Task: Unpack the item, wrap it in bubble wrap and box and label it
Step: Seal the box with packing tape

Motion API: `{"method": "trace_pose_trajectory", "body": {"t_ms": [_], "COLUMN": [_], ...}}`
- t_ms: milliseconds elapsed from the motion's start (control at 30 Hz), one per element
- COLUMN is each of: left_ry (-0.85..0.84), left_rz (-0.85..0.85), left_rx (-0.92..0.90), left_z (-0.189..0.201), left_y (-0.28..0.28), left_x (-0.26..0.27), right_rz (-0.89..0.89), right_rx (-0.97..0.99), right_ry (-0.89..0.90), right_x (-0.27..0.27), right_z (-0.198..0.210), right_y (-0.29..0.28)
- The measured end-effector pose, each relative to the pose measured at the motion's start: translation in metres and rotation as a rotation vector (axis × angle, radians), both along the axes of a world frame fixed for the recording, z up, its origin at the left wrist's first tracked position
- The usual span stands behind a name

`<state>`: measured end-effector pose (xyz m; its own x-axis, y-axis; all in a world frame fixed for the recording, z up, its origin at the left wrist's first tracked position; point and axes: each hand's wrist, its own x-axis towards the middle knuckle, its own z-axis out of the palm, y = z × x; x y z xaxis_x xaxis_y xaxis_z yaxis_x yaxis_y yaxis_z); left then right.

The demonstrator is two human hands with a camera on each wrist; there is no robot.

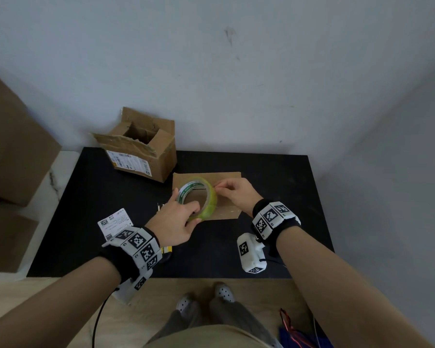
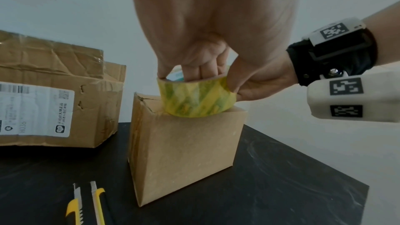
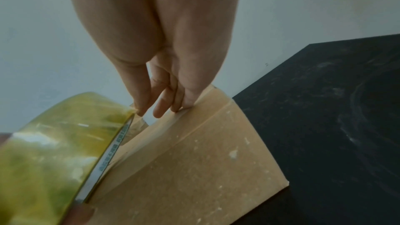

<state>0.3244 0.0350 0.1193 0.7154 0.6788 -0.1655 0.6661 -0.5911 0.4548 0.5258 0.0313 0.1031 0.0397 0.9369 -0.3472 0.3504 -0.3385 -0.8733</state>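
A roll of yellowish clear tape stands on edge on top of a small closed brown box. My left hand grips the roll, with fingers through its core and the thumb outside. My right hand pinches the tape's free end at the roll's far rim, its other fingers resting on the box's top seam. A white shipping label lies flat near my left wrist. What is inside the box is hidden.
An opened, crumpled cardboard box with an old label stands at the back left of the black table. Two yellow utility knives lie in front of the small box. Large cartons are stacked left of the table.
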Motion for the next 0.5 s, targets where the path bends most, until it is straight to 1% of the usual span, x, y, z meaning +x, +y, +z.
{"method": "trace_pose_trajectory", "body": {"t_ms": [133,267,433,500], "left_ry": [0.028,0.064,0.084,0.102], "left_rz": [0.027,0.044,0.051,0.037], "left_rx": [-0.021,-0.046,-0.069,-0.069], "left_z": [-0.001,-0.001,0.004,0.006], "left_y": [0.004,0.007,0.010,0.011], "left_x": [0.002,0.006,0.010,0.012], "right_rz": [0.020,-0.005,-0.081,-0.132], "right_rx": [-0.013,-0.017,-0.006,-0.044], "right_ry": [-0.082,-0.066,0.021,0.129], "right_x": [0.000,0.002,0.002,0.001], "right_z": [0.002,0.001,0.000,0.001], "right_y": [0.001,0.003,0.003,0.004]}}
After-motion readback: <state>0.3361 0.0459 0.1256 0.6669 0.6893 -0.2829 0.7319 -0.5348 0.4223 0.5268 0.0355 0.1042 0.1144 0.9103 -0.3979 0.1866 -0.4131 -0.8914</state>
